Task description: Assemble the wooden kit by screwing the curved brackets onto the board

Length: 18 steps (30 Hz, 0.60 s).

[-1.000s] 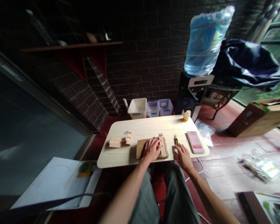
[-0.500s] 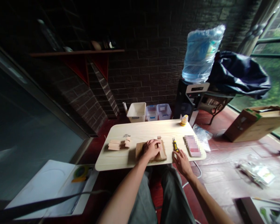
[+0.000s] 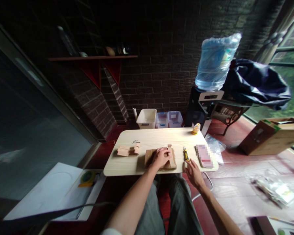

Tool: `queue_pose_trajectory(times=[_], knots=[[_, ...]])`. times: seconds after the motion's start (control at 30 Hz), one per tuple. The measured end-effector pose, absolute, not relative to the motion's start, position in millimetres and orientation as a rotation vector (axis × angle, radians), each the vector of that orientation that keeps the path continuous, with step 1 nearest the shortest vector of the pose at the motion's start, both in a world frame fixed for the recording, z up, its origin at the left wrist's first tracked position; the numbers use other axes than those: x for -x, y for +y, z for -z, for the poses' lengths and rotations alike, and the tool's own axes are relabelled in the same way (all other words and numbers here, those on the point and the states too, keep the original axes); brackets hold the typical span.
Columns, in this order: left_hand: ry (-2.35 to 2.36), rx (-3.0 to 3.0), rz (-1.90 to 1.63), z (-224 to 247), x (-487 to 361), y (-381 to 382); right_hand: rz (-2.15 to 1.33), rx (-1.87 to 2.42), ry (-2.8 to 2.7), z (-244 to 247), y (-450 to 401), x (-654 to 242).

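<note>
Near the middle of the near edge of the table [image 3: 156, 135]: a brown block [image 3: 148, 157], lying flat, much of the top hidden under the left hand [image 3: 160, 157]. Along the block's right part, a wooden strip [image 3: 172, 162], far end jutting past the block, left side partly covered by fingers. Left grip bent over block and strip; impossible to tell whether pinching or only pressing. Just to the right, a yellow-and-black tool [image 3: 186, 154], tip pointing away. By the handle end, the right hand [image 3: 194, 172], loosely open, fingers stretched out, nothing clasped; contact with the tool too fine to judge. Farther right, a pink slab [image 3: 204, 156], blurred into squares. Well to the left, wooden pieces [image 3: 128, 150], joins unclear, and just beyond, small dark bits [image 3: 135, 142], too tiny to identify. At the far right corner, a jar [image 3: 196, 129]. Behind the table, three bins [image 3: 147, 125], bottoms hidden by the tabletop. Lower right, a box [image 3: 264, 226], cut off at the edge of view.
</note>
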<state>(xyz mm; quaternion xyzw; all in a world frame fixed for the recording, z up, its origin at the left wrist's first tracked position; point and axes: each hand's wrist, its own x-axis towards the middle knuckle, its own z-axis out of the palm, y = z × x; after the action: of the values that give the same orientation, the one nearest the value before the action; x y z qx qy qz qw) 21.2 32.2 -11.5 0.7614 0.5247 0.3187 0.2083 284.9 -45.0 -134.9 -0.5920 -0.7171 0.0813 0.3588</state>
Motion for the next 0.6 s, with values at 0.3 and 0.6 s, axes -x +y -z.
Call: queue_pose_trajectory(times=[0.3, 0.6], knots=[[1.483, -2.170, -0.985, 9, 16, 27, -0.441, 1.517, -1.601, 119, -65, -293], [1.617, -2.084, -0.730, 15, 88, 10, -0.666, 1.471, -1.334, 106, -96, -246]])
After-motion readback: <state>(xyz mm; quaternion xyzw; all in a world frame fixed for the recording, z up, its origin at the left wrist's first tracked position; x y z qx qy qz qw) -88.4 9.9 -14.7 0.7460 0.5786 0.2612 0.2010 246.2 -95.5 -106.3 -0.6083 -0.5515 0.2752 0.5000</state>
